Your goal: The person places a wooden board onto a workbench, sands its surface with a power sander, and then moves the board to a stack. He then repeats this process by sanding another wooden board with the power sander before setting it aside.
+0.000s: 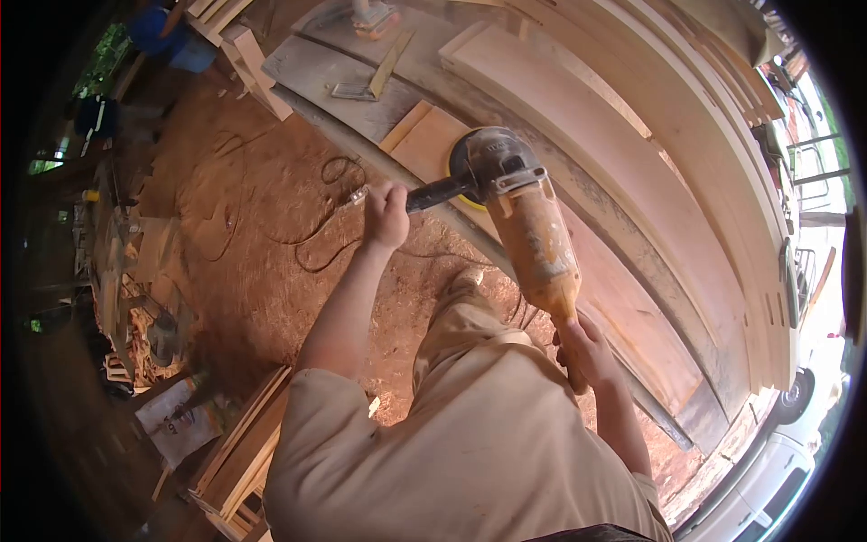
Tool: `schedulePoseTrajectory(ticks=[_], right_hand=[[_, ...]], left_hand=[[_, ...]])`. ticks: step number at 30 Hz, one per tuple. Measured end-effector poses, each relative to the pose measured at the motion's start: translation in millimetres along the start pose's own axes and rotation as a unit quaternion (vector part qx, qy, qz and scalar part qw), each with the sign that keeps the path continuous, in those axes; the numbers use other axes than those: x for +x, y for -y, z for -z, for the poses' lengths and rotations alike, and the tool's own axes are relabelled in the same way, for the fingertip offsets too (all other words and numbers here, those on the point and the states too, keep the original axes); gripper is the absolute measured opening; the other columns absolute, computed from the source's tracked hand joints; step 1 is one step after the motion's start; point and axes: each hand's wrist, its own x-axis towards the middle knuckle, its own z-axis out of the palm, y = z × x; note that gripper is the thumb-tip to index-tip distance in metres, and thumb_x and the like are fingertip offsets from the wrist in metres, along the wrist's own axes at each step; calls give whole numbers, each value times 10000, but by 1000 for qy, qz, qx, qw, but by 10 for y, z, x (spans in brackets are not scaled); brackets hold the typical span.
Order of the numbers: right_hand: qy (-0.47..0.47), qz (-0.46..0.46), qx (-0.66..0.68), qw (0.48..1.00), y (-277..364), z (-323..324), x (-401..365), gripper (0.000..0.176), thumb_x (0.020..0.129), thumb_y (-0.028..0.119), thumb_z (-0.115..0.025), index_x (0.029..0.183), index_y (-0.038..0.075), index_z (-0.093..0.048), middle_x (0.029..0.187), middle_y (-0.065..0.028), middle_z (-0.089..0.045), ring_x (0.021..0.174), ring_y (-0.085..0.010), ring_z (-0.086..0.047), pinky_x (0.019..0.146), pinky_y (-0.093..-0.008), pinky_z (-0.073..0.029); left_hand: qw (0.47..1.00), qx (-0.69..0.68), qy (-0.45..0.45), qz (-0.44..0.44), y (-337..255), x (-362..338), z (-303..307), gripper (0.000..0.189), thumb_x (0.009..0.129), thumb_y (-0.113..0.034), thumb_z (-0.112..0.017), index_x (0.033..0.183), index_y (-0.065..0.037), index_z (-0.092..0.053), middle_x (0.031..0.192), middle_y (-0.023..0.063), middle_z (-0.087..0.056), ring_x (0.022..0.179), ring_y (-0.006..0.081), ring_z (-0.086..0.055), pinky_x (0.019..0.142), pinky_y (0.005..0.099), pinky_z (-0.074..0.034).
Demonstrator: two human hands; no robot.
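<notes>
My left hand (388,217) is closed around the black side handle (440,193) of a dusty yellow angle grinder (535,233). My right hand (587,348) wraps the rear grip of the same tool. The grinder's head points away from me, its yellow-rimmed disc (454,170) over a long reddish wooden board (433,135). That board lies along the near side of a worn workbench (316,68). Most of the disc's face is hidden beneath the head.
Long pale planks (578,117) lie across the bench's far side. Near its left end are a try square (375,86) and another power tool (372,18). Cords (316,262) trail over the dirt floor. Stacked timber (239,452) stands behind my left; a white vehicle (763,483) is at right.
</notes>
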Motion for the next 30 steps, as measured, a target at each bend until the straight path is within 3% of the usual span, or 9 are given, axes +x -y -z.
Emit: schedulePoseTrajectory(ticks=[1, 5, 7, 14, 18, 22, 27, 29, 30], right_hand=[[4, 4, -27, 1000, 129, -112, 93, 458, 1081, 422, -521, 1293, 26, -609, 922, -31, -599, 712, -120, -593, 659, -299, -517], [13, 25, -68, 997, 481, -479, 402, 490, 1081, 449, -520, 1286, 11, -604, 908, -33, -584, 724, -120, -596, 667, -301, -523], [15, 24, -60, 998, 567, -600, 527, 503, 1078, 458, -525, 1293, 10, -602, 908, -34, -583, 728, -121, -596, 671, -301, -525], [19, 16, -54, 998, 720, -708, 660, 499, 1068, 481, -538, 1189, 2, -609, 888, -33, -569, 718, -121, -570, 682, -303, -520], [-1, 11, -39, 999, 616, -624, 472, 465, 1067, 475, -541, 1112, 16, -600, 877, -23, -558, 721, -114, -552, 675, -300, -506], [13, -3, -19, 1000, 297, -348, 171, 465, 1068, 447, -542, 1258, 29, -616, 875, -10, -561, 743, -109, -542, 678, -297, -495], [-52, 5, 39, 998, -219, -84, -208, 406, 1082, 363, -500, 1321, 49, -596, 890, -18, -575, 680, -110, -561, 621, -286, -495], [-37, 14, 72, 997, -358, -23, -349, 379, 1085, 347, -480, 1287, 50, -598, 896, -24, -576, 656, -106, -558, 585, -271, -477], [-50, 4, 73, 996, -410, 29, -481, 369, 1085, 348, -474, 1260, 50, -602, 895, -26, -574, 643, -103, -553, 565, -265, -464]], left_hand=[[998, 6, 15, 68, 98, 138, 138, 338, 945, -220, -514, 796, 31, -686, 694, 64, -651, 663, 149, -606, 594, 336, -454], [998, 13, 17, 59, 305, 594, 504, 324, 913, -191, -487, 756, 58, -620, 650, 118, -609, 636, 210, -588, 604, 390, -446], [992, -8, 15, 125, 461, 804, 618, 311, 911, -175, -481, 757, 49, -632, 653, 92, -616, 582, 180, -573, 540, 356, -441], [988, -36, 36, 149, 211, 921, 681, 310, 951, -190, -476, 779, 7, -644, 629, 66, -607, 488, 132, -533, 433, 298, -414], [989, 4, 70, 133, 255, 835, 581, 307, 960, -182, -469, 797, 6, -649, 643, 70, -614, 502, 132, -542, 466, 296, -438], [984, 27, 116, 134, 140, 596, 313, 299, 936, -165, -464, 780, 12, -648, 638, 60, -590, 554, 154, -543, 520, 346, -425], [979, 134, 148, 28, -173, 227, -169, 296, 946, -170, -484, 773, 40, -603, 671, 188, -606, 618, 262, -573, 612, 443, -463], [970, 161, 173, 61, -312, 130, -364, 318, 959, -194, -493, 801, 48, -628, 752, 285, -658, 728, 382, -677, 702, 492, -529], [968, 167, 176, 67, -406, 51, -484, 324, 963, -191, -478, 750, 32, -576, 695, 220, -622, 660, 328, -607, 662, 457, -488]])
